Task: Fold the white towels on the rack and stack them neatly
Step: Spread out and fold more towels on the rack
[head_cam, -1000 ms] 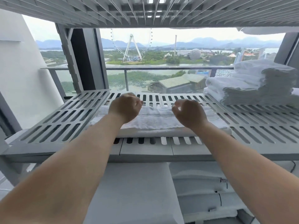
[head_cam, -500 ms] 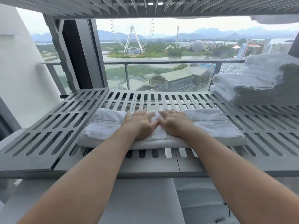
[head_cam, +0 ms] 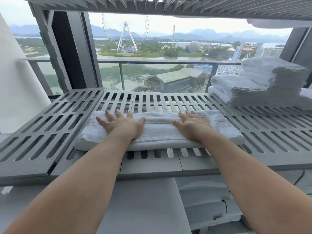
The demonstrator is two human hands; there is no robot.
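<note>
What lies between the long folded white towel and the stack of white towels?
Only the bare grey slotted rack shelf, as the head view shows.

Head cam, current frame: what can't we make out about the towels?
Head view:
- Towel: patches hidden under left hand and right hand; layer count not visible.
- Towel stack: right side cut off by frame edge; count unclear.
- Lower shelf items: partly blocked by right forearm.
</note>
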